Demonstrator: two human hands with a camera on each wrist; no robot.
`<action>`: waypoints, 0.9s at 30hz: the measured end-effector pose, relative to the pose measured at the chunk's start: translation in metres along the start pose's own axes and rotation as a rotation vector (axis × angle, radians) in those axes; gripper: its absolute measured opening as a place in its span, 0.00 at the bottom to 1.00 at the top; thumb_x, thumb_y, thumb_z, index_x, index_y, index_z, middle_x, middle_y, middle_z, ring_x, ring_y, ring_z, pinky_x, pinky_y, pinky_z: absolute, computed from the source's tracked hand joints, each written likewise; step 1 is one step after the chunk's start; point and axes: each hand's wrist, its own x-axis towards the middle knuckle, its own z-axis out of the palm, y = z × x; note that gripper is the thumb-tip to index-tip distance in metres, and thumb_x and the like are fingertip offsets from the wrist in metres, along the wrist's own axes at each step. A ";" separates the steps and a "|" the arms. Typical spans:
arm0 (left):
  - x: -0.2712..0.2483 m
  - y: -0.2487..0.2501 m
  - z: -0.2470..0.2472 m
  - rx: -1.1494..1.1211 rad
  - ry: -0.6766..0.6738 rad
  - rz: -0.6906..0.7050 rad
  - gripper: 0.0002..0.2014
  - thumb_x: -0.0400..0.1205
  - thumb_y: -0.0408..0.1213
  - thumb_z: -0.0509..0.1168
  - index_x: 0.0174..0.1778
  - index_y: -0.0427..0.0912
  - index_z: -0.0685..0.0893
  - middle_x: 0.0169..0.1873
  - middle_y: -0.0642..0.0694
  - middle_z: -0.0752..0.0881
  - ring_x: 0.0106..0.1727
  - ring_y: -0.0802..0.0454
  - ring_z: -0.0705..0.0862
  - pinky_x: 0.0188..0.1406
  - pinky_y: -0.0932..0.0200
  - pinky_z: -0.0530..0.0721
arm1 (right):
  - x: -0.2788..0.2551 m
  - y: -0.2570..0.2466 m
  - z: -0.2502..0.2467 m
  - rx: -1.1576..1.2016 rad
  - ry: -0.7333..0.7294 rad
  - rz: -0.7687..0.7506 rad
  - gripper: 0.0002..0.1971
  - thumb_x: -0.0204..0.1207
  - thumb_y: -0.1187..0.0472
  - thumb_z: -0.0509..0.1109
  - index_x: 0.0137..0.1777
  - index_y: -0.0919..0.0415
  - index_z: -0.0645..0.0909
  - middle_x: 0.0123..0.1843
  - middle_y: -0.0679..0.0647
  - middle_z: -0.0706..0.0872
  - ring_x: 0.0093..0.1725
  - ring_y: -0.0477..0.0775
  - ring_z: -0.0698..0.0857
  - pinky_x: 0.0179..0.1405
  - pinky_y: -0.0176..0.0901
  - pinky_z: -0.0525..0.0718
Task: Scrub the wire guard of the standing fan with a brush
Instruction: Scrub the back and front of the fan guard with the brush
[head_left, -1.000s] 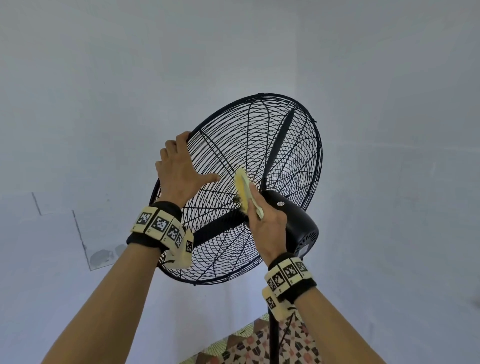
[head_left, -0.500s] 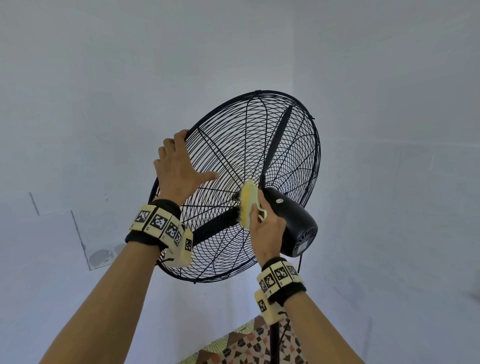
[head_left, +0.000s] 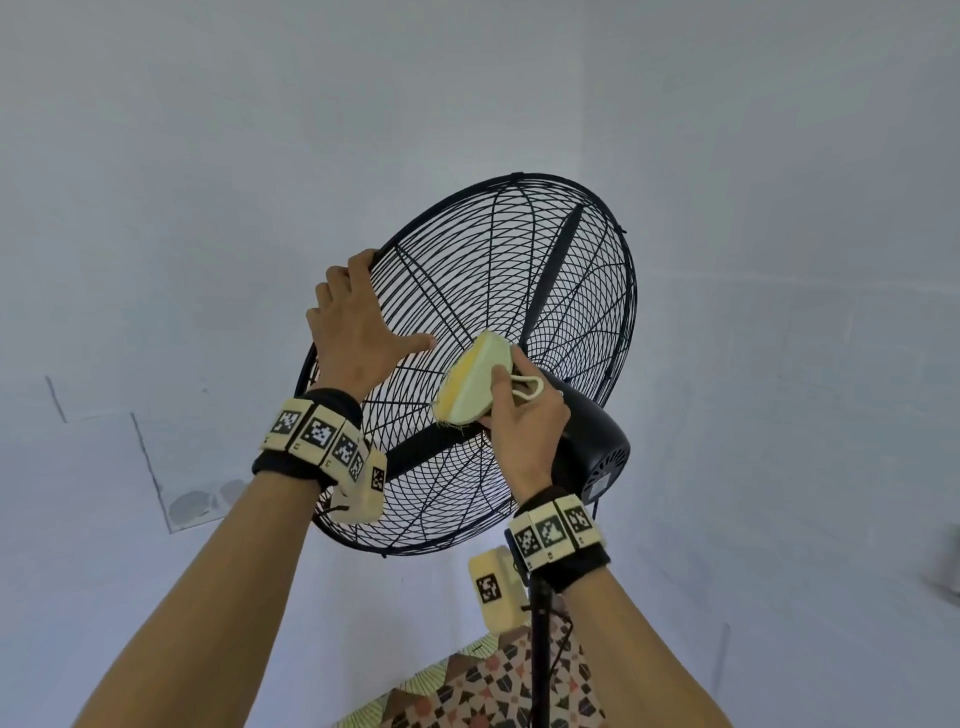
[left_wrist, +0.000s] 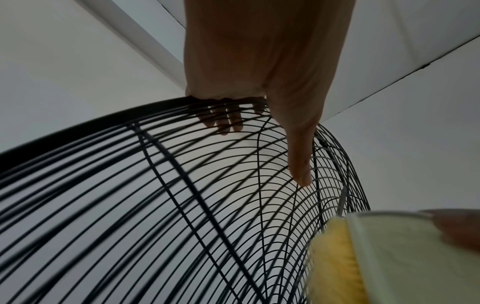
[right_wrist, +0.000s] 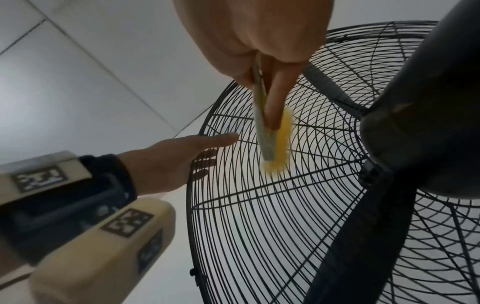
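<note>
Left hand: I see my left hand (head_left: 353, 332) at the upper left edge of the wire guard (head_left: 587, 291). Its fingers (left_wrist: 223, 121) are hooked over the black outer rim and curl round to the far side of the wires, so the hand is clamped on the guard. The thumb (head_left: 415, 344) lies straight along the near face of the wires, pointing toward the middle.

Left wrist: a black band with cream marker blocks (head_left: 322, 436) sits on it, in front of the lower left part of the guard.

Wire guard: the black round cage is tilted, its rear face toward me, and is seen from below against pale walls. A black blade (head_left: 553, 270) shows through the wires.

Brush: the brush (head_left: 470, 382) has a pale green back and yellow bristles (right_wrist: 281, 142). The bristles press against the rear wires near the hub, right of my left thumb and apart from it.

Right hand: my right hand (head_left: 524, 421) holds the brush, fingers curled round its back and edge, closed firmly on it. A looped handle (head_left: 527, 387) sticks out beside the fingers.

Motor housing: the black motor housing (head_left: 597, 447) sits behind and to the right of my right hand.

Pole: the black pole (head_left: 540, 649) runs down from the fan, past a patterned tile floor (head_left: 483, 686).
</note>
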 end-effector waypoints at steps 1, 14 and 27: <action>-0.001 0.001 0.000 -0.001 -0.006 0.002 0.59 0.62 0.58 0.88 0.84 0.46 0.64 0.73 0.38 0.73 0.73 0.36 0.73 0.70 0.34 0.73 | -0.002 0.002 -0.005 0.023 0.037 -0.004 0.17 0.85 0.54 0.72 0.72 0.51 0.85 0.51 0.34 0.91 0.55 0.44 0.90 0.50 0.51 0.93; -0.001 0.000 0.001 -0.017 -0.002 0.003 0.59 0.61 0.58 0.88 0.84 0.46 0.64 0.74 0.38 0.73 0.73 0.36 0.73 0.70 0.34 0.72 | -0.001 -0.007 -0.013 0.272 0.078 0.259 0.15 0.85 0.62 0.72 0.71 0.59 0.85 0.59 0.50 0.89 0.54 0.48 0.90 0.40 0.52 0.94; 0.001 -0.002 0.003 -0.013 0.000 -0.002 0.59 0.61 0.59 0.88 0.84 0.47 0.64 0.74 0.39 0.73 0.74 0.37 0.72 0.69 0.35 0.72 | -0.013 -0.008 -0.007 0.288 -0.046 0.216 0.18 0.86 0.60 0.71 0.75 0.55 0.83 0.60 0.45 0.88 0.58 0.49 0.90 0.43 0.52 0.94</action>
